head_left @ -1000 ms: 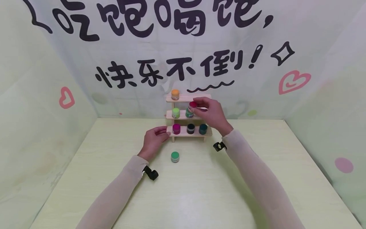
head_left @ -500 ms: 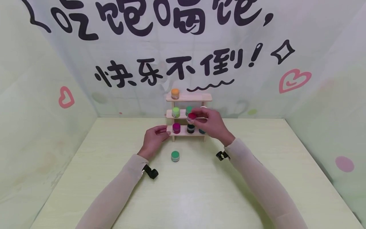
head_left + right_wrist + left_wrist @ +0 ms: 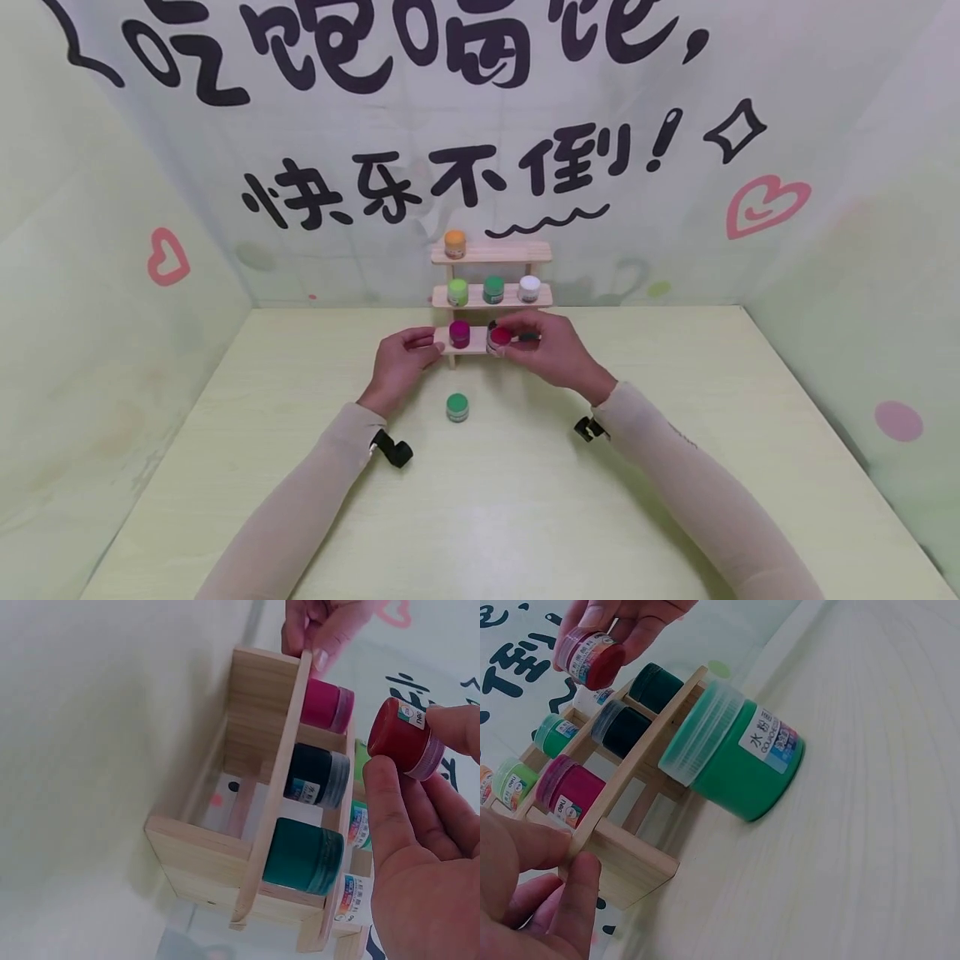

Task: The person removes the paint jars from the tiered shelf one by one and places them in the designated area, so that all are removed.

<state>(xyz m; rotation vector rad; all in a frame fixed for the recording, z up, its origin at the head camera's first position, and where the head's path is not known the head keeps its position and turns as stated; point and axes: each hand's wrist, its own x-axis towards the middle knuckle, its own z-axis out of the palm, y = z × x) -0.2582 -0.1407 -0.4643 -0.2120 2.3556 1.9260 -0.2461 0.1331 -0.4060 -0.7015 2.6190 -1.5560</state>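
Observation:
A three-tier wooden shelf stands at the back of the table. My left hand pinches the left end of its lowest board between thumb and fingers. In my right hand is a small red paint jar, gripped by thumb and fingertips in front of the lowest tier. On that tier sit a magenta jar, a black jar and a dark teal jar. The head view shows the last two mostly hidden behind my right hand. A green paint jar stands on the table before the shelf.
The middle tier bears a light green jar, a green jar and a white jar. An orange jar is on the top tier's left end. Behind the shelf hangs a printed cloth backdrop.
My right hand has come down with the red jar from the middle tier to before the lowest one, uncovering the white jar. My left hand keeps its hold on the shelf.

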